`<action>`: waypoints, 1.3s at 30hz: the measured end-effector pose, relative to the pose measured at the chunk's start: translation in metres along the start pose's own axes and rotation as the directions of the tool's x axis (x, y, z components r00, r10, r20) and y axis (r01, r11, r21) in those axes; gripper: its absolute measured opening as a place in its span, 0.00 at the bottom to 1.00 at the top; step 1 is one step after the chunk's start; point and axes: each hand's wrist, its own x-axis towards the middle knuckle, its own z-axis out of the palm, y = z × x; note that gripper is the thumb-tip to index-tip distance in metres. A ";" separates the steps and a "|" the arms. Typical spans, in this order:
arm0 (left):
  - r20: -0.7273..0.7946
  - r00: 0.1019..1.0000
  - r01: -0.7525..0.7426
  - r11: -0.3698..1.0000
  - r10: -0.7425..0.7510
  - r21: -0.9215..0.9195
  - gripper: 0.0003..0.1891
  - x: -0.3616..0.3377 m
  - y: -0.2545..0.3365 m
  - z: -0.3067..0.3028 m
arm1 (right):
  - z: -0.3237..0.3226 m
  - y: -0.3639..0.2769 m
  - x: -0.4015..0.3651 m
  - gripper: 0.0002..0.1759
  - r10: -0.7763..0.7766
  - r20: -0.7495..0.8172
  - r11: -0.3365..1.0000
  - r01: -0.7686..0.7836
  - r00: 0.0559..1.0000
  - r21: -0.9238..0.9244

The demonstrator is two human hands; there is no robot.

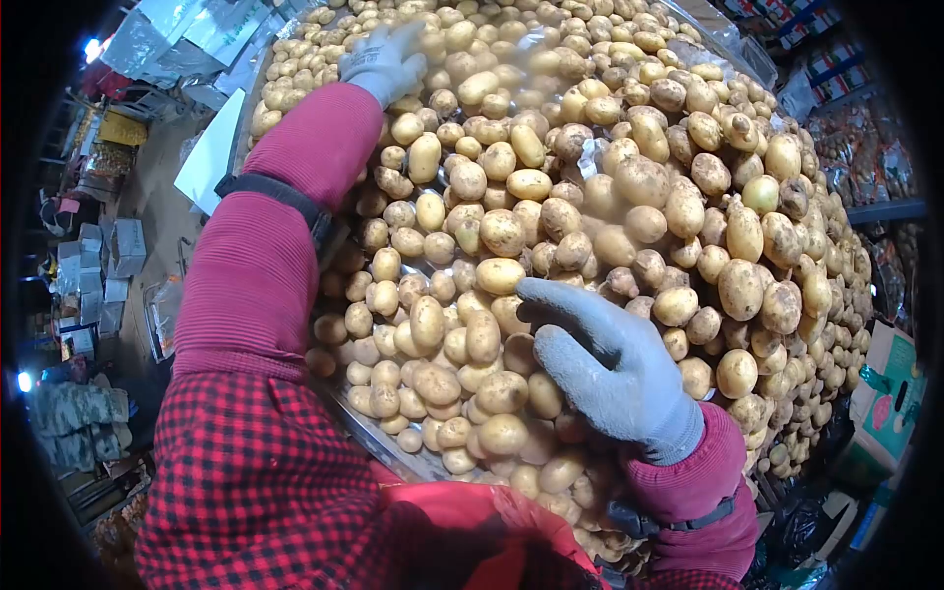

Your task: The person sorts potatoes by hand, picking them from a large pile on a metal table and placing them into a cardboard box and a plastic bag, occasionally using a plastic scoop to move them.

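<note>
A large heap of potatoes (501, 231) fills the middle of the view, some clean and yellow, others dusted with soil. My left hand (383, 67), in a grey glove, rests on the potatoes at the upper left with its fingers spread, slightly blurred. Nearer to me, my right hand (612, 366), gloved too, lies over the right-centre part of the heap. Its thumb and fingers are apart, and the fingertips are beside a yellow potato (500, 275). Neither hand visibly holds a potato. Red fabric (492, 511) lies at the bottom, below the nearest potatoes.
White boxes (126, 248) are stacked on the floor at the left. A white panel (211, 152) stands by the heap's left edge. At the right is a green and white carton (888, 398) near black plastic bags (801, 521). Shelves with packed goods (836, 64) stand at the upper right.
</note>
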 end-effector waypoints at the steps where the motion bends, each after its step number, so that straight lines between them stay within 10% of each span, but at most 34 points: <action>1: -0.045 0.999 -0.026 1.000 0.027 0.017 0.32 -0.004 0.008 -0.009 | 0.001 0.000 0.000 0.23 -0.009 -0.029 1.000 0.010 1.000 0.014; 5: -0.124 0.920 -0.384 0.919 0.373 -0.088 0.29 -0.048 0.027 -0.042 | 0.000 -0.002 0.001 0.24 -0.017 -0.026 1.000 0.017 1.000 0.017; 8: 0.086 0.806 -0.578 0.810 0.585 -0.100 0.29 -0.096 0.027 -0.037 | -0.003 -0.010 0.000 0.23 0.070 0.047 0.997 -0.071 0.996 0.022; 15: 0.183 0.873 -0.478 0.869 0.452 0.131 0.33 -0.102 0.016 -0.020 | -0.001 -0.003 0.000 0.23 0.069 0.023 0.997 -0.070 0.997 0.023; 27: -0.103 0.957 -0.217 0.902 0.272 0.372 0.25 -0.047 -0.001 -0.014 | -0.003 -0.005 0.000 0.24 0.023 -0.011 0.999 -0.023 1.000 0.042; 31: -0.023 0.821 -0.527 0.742 0.570 -0.414 0.27 -0.084 0.045 -0.028 | 0.001 -0.001 0.002 0.24 0.019 0.006 1.000 -0.019 1.000 0.004; 35: -0.321 0.707 -0.702 0.574 0.630 -0.421 0.25 -0.090 0.117 -0.043 | -0.001 -0.008 0.003 0.23 0.176 0.050 0.980 -0.180 0.983 0.090; 39: 0.114 0.837 -0.285 0.603 0.536 -0.745 0.26 -0.068 0.153 -0.021 | -0.002 -0.017 0.004 0.23 0.160 0.049 0.985 -0.162 0.986 0.060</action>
